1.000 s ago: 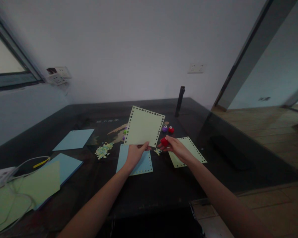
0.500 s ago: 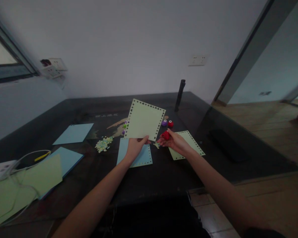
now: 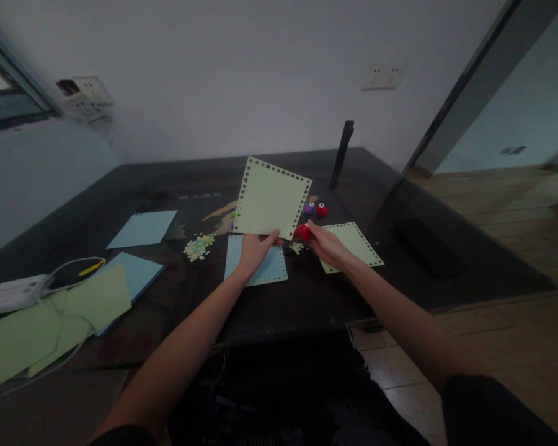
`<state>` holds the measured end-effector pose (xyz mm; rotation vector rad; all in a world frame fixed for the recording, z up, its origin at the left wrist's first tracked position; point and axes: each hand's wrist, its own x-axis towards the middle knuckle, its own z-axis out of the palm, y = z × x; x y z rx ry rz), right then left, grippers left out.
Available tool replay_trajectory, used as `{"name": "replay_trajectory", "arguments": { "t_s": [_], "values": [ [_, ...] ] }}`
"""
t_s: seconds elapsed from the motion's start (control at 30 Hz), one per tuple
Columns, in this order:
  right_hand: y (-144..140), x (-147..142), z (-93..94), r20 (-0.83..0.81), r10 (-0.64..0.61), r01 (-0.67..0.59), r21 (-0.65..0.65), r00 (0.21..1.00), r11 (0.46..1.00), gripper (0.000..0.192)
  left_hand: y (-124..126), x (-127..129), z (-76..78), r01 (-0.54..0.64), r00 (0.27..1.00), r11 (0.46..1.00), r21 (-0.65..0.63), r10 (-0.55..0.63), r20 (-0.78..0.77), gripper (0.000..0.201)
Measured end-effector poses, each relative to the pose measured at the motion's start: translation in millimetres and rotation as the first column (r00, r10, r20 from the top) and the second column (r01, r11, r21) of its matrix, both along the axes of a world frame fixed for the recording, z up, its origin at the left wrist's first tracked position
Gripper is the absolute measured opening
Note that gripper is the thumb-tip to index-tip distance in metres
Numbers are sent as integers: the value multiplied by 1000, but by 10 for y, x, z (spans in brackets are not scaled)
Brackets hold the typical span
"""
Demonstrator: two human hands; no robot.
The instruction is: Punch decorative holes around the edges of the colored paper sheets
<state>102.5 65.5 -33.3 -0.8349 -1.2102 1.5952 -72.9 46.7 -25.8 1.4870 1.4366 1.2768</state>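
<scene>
My left hand pinches the lower edge of a pale green paper sheet, holding it tilted above the table. Small punched shapes run along the sheet's borders. In my right hand is a red craft punch, closed in my fingers at the sheet's lower right corner. Whether the paper sits inside its slot I cannot tell. Below the sheet lies a blue paper with punched edges, and under my right wrist another punched green sheet. Tiny paper cutouts lie between them.
A purple punch and another red punch stand behind my right hand. A heap of cutouts lies left. Further left are blue sheets, green papers, a cable and a power strip. A black upright object stands at the back.
The red punch has turned in my right hand and moved left against the sheet's lower right corner. My left hand still holds the sheet. The whole view has shifted slightly downward.
</scene>
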Motion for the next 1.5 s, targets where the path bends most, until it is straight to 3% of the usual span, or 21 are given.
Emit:
{"name": "replay_trajectory", "arguments": {
  "t_s": [0.23,0.7,1.07,1.5],
  "values": [
    [32,7,-34,-41,-49,49,-11,998,999,33,31,-45,-26,-38,999,999,36,37,25,15],
    [79,159,-14,74,-36,37,-17,997,999,41,51,-59,-66,3,999,999,42,-5,49,16],
    [71,208,14,78,-30,27,41,996,999,30,77,-83,-118,16,1000,998,66,-17,16,18],
    [158,266,43,131,-198,177,156,971,972,40,61,-91,-163,46,999,998,50,-46,-3,23]
  ]
}}
